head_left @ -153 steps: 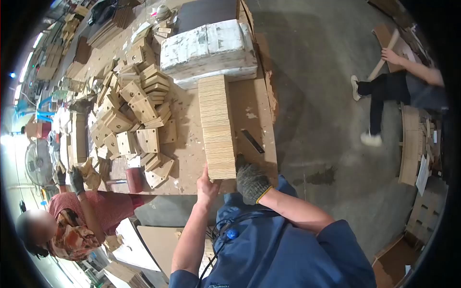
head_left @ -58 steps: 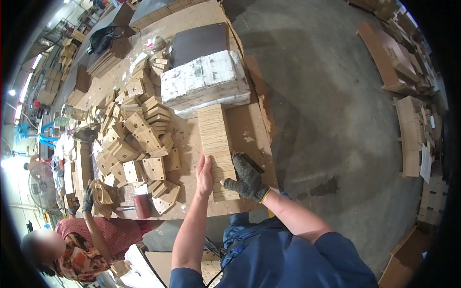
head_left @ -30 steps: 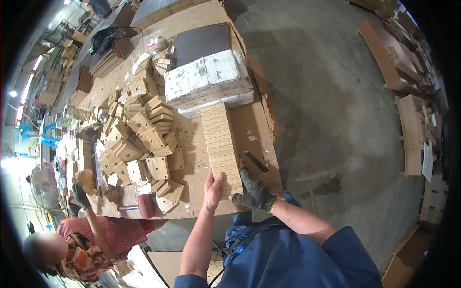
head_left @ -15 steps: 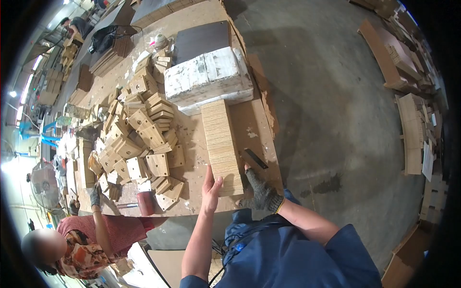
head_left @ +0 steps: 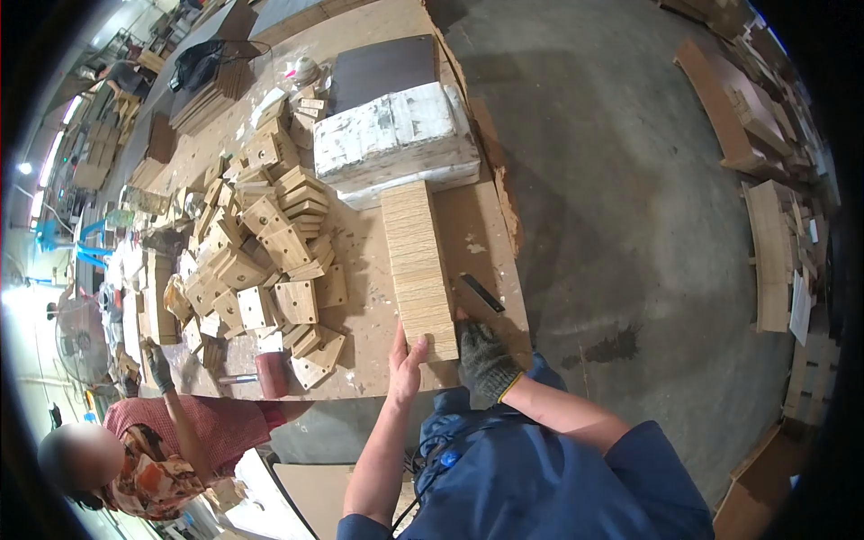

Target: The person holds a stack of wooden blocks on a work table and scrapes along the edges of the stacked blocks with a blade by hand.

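Note:
A long row of light wooden pieces [head_left: 416, 261], pressed face to face, lies on the table with its far end against a white wrapped block [head_left: 387, 135]. My left hand [head_left: 407, 367], bare, grips the near end from the left side, thumb along the edge. On the opposite side my right hand [head_left: 486, 360], in a grey fingerless glove, presses against the row; some of its fingers are hidden. Just beyond that glove lies a flat dark strip [head_left: 481, 292], apart from both hands.
Drilled wooden blocks [head_left: 286, 247] are heaped on the left. A red-headed mallet [head_left: 272, 374] rests by the near table edge, close to a co-worker in a checked apron [head_left: 211, 432]. A dark board [head_left: 382, 67] lies behind the white block. Stacked panels [head_left: 774, 256] stand across the floor.
My right hand has come in closer against the row's right side, its fingers now less spread. My left hand keeps its place at the near end.

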Motion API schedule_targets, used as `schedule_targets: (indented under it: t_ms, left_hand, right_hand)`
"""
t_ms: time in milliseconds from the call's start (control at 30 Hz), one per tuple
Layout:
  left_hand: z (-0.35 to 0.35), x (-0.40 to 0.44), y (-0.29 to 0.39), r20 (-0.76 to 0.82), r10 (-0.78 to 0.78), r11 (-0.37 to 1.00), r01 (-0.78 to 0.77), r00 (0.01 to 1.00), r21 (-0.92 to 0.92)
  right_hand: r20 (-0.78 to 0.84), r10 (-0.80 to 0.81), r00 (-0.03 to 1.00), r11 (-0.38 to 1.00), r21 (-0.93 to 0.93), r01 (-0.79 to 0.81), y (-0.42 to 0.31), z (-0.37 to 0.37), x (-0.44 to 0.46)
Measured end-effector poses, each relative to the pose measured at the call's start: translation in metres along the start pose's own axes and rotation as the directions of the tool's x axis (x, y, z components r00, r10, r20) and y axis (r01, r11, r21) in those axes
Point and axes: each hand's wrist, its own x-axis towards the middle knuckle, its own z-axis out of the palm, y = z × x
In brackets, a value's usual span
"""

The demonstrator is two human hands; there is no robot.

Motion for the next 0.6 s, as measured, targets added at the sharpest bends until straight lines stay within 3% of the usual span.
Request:
schedule_targets:
  t_ms: [233, 333, 400, 500, 600]
  left_hand:
    - [0.0, 0.001, -0.001, 0.003, -0.001, 0.998, 0.001, 1.0, -0.063]
    - [-0.001, 0.001, -0.005, 0.016, -0.002, 0.996, 0.004, 1.0, -0.086]
    - [-0.005, 0.001, -0.005, 0.035, -0.008, 0.996, 0.011, 0.999, -0.091]
    - [-0.012, -0.013, -0.009, 0.044, 0.101, 0.991, -0.097, 0.994, -0.091]
    - [-0.01, -0.027, -0.009, 0.111, 0.085, 0.996, -0.083, 0.99, -0.019]
  right_hand:
    - [-0.066, 0.029, 0.997, 1.0, 0.001, -0.029, -0.002, 0.008, 0.0]
    - [-0.006, 0.036, 0.999, 0.998, 0.05, -0.036, -0.005, 0.001, 0.001]
    - [-0.05, 0.012, 0.999, 0.997, 0.08, -0.008, 0.0, 0.007, 0.002]
    - [-0.083, -0.052, 0.995, 0.991, 0.122, 0.062, 0.011, 0.002, 0.001]
    - [-0.086, -0.085, 0.993, 0.991, 0.1, 0.093, 0.007, -0.007, 0.0]
